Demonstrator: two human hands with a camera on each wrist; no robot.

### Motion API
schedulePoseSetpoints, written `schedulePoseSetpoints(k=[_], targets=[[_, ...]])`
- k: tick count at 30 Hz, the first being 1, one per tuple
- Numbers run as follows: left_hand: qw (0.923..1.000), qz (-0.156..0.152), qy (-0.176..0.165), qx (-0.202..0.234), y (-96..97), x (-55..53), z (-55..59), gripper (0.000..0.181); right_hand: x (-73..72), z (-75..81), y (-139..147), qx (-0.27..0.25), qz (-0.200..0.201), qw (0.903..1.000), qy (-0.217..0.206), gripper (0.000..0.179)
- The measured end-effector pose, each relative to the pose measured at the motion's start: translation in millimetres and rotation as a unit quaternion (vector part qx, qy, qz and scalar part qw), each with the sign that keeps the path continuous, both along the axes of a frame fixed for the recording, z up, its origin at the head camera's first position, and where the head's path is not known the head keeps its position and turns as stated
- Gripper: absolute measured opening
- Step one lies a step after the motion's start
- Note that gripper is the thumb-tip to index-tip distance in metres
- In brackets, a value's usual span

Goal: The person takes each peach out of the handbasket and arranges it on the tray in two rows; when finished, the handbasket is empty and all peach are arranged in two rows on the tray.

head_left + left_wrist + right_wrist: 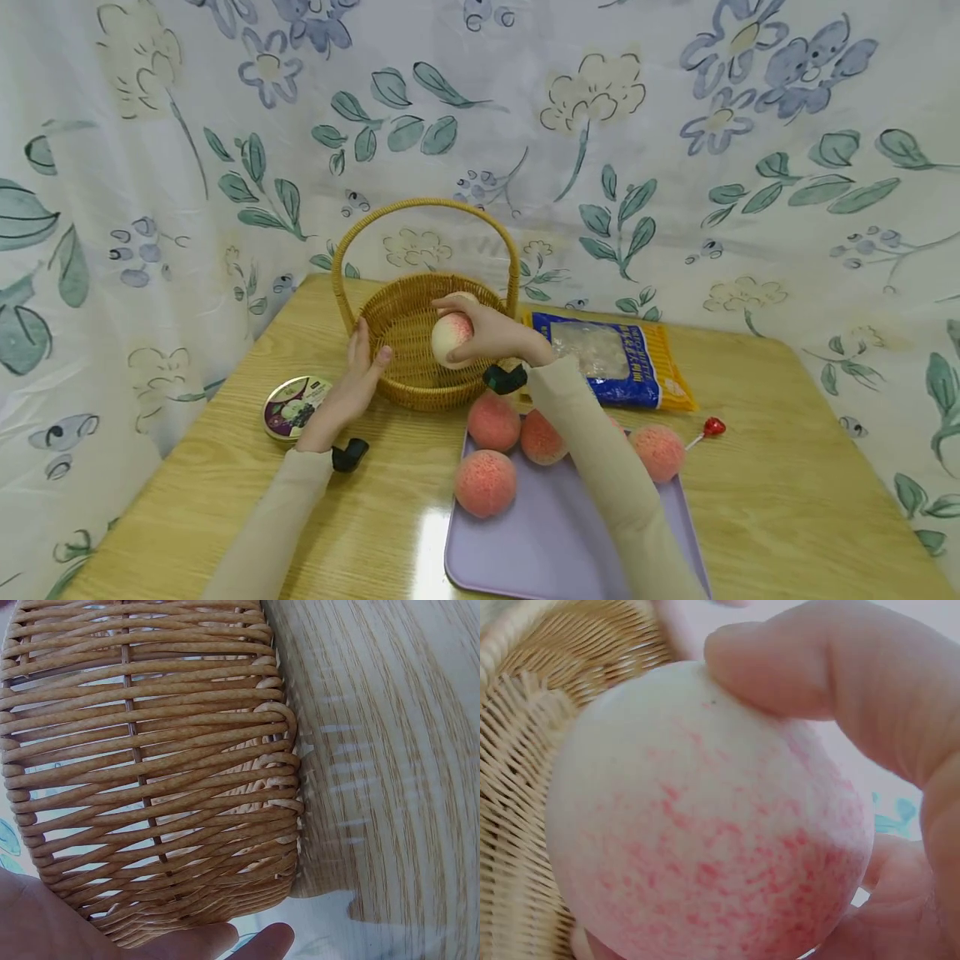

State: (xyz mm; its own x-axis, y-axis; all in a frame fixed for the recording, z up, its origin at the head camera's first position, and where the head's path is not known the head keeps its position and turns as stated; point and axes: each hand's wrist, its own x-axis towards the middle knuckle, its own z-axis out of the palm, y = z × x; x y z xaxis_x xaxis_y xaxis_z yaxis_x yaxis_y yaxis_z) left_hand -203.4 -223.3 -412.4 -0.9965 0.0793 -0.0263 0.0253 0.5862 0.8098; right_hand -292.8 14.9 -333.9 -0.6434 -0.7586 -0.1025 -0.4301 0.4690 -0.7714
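My right hand [491,329] grips a pale peach with pink speckles [452,337] over the wicker basket [423,398]. In the right wrist view the thumb presses the top of the peach [705,817], with other fingers behind and below it. A pale rounded patch shows just past those fingers in the head view. At the basket's left side is my left hand [348,396], its fingers extended along the weave. Its thumb and a finger show at the bottom of the left wrist view, against the basket wall [150,772].
Several pinkish-red peaches [486,483] sit on a lavender tray [555,533], partly behind the right sleeve. A round tin [292,407] stands left of the basket. To the right lie a blue and yellow packet [630,358] and a red lollipop [714,427]. The basket's tall handle [427,202] arches overhead.
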Motion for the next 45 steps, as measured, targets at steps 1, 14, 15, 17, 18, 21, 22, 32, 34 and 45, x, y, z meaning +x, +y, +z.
schedulePoseSetpoints(k=[1,14,15,17,18,21,22,32,34,45], targets=[[1.0,-0.002,0.001,0.001,-0.3,-0.2,-0.1,0.084,2.5,3.4,7,-0.011,0.0,0.9999,-0.003,0.079],[0.9999,-0.007,0.01,-0.003,0.2,-1.6,-1.1,0.084,67.3,18.1,92,0.002,-0.005,0.9974,0.072,0.078],[0.9999,-0.008,0.01,-0.004,0.5,-2.0,-1.5,0.084,73.1,16.0,97,0.0,-0.004,0.9975,0.07,0.077],[0.9999,-0.009,0.009,-0.004,0.1,-2.6,-2.8,0.083,83.7,11.4,107,-0.009,0.006,0.9976,0.069,0.076],[0.9999,-0.01,0.008,-0.004,-0.3,-3.0,-3.3,0.082,88.6,8.9,112,-0.01,0.007,0.9977,0.067,0.076],[0.9999,-0.011,0.006,-0.005,-0.9,-3.1,-3.6,0.081,105.5,4.4,124,-0.004,0.001,0.9985,0.055,0.073],[0.9999,-0.011,0.005,-0.005,-1.1,-2.9,-3.4,0.081,110.9,3.0,127,-0.001,-0.001,0.9984,0.057,0.072],[0.9998,-0.014,0.012,0.002,0.6,-3.1,-2.9,0.082,145.5,-29.0,141,0.012,0.004,0.9953,0.096,0.068],[0.9999,-0.013,0.009,0.001,0.7,-3.0,-3.4,0.082,149.1,-36.5,141,0.011,0.007,0.9957,0.092,0.069],[0.9999,-0.009,0.01,-0.009,2.1,-1.8,0.2,0.083,154.7,-53.6,134,0.014,0.028,0.9909,0.131,0.073]])
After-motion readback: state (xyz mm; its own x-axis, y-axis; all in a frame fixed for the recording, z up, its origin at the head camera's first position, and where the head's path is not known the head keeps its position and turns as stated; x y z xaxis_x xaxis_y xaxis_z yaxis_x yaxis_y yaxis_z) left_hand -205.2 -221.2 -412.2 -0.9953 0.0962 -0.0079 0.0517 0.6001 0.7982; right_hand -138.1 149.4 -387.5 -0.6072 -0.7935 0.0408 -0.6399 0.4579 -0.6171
